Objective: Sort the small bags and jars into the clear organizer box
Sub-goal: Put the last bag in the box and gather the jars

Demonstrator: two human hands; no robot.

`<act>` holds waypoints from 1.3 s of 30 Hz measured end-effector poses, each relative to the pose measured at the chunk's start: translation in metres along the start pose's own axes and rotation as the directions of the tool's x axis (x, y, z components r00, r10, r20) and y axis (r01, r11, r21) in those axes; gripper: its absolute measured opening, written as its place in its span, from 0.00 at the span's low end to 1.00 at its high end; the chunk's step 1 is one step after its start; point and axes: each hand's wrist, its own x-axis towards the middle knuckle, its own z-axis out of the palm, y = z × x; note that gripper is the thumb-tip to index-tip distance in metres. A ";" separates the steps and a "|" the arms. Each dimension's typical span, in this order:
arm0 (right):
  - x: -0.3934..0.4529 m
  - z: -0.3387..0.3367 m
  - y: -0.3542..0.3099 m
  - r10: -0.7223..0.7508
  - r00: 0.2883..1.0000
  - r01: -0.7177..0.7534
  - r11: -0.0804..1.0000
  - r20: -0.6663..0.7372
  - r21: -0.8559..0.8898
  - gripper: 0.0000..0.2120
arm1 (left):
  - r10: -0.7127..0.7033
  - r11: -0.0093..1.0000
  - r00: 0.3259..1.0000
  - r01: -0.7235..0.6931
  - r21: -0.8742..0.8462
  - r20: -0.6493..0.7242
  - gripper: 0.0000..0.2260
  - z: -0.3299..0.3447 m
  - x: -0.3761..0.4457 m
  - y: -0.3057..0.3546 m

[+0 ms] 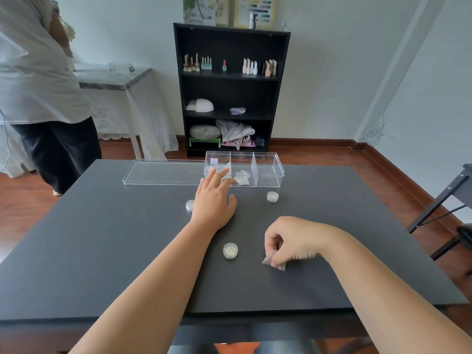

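Observation:
The clear organizer box [269, 172] stands at the far edge of the dark table, split into three compartments. Its middle compartment holds small bags [242, 178]. My left hand [214, 198] reaches to the box's left compartment and holds a small bag [228, 166] between its fingertips at the front wall. My right hand [288, 242] rests near the table's front and pinches another small clear bag [273, 263] against the tabletop. Three small round jars stand loose: one [230, 250] between my arms, one [272, 196] in front of the box, one [190, 205] partly hidden behind my left hand.
The box's clear lid [163, 172] lies flat to the left of the box. A person in a white shirt [38, 80] stands past the table's far left corner. A black shelf [231, 90] stands against the wall behind. A dark chair [452, 210] stands at the right.

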 end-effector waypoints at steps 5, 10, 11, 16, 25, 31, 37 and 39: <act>0.006 -0.019 0.008 -0.072 0.954 0.143 0.963 -0.292 0.228 0.06 | 0.005 1.000 1.000 -0.005 -0.008 -0.009 0.17 0.001 0.000 0.000; 0.035 -0.047 0.019 -0.035 0.840 0.154 0.972 -0.541 0.177 0.14 | 0.006 1.000 1.000 -0.006 -0.011 -0.018 0.17 0.002 0.001 0.000; 0.043 -0.054 0.018 -0.039 0.814 0.161 0.974 -0.580 0.160 0.14 | 0.006 1.000 1.000 -0.007 -0.011 -0.020 0.17 0.002 0.000 0.000; 0.086 -0.090 0.006 -0.034 0.677 0.233 0.958 -0.735 0.170 0.11 | 0.010 1.000 1.000 -0.010 -0.013 -0.020 0.18 0.002 0.000 -0.001; 0.145 -0.103 -0.003 -0.014 0.867 -0.021 0.998 -0.498 -0.065 0.18 | 0.009 1.000 1.000 -0.009 -0.019 -0.025 0.17 0.004 0.000 -0.002; 0.151 -0.103 -0.005 0.050 0.932 -0.114 0.981 -0.358 -0.159 0.23 | 0.008 1.000 1.000 -0.008 -0.008 -0.027 0.18 0.006 0.001 -0.005; 0.156 -0.102 0.004 0.051 0.922 -0.101 0.989 -0.383 -0.112 0.22 | 0.004 1.000 1.000 -0.004 -0.003 -0.016 0.18 0.005 0.001 -0.003; 0.152 -0.102 0.008 0.015 0.907 -0.064 0.993 -0.422 -0.103 0.20 | 0.001 1.000 1.000 -0.001 0.004 -0.012 0.18 0.005 0.001 -0.003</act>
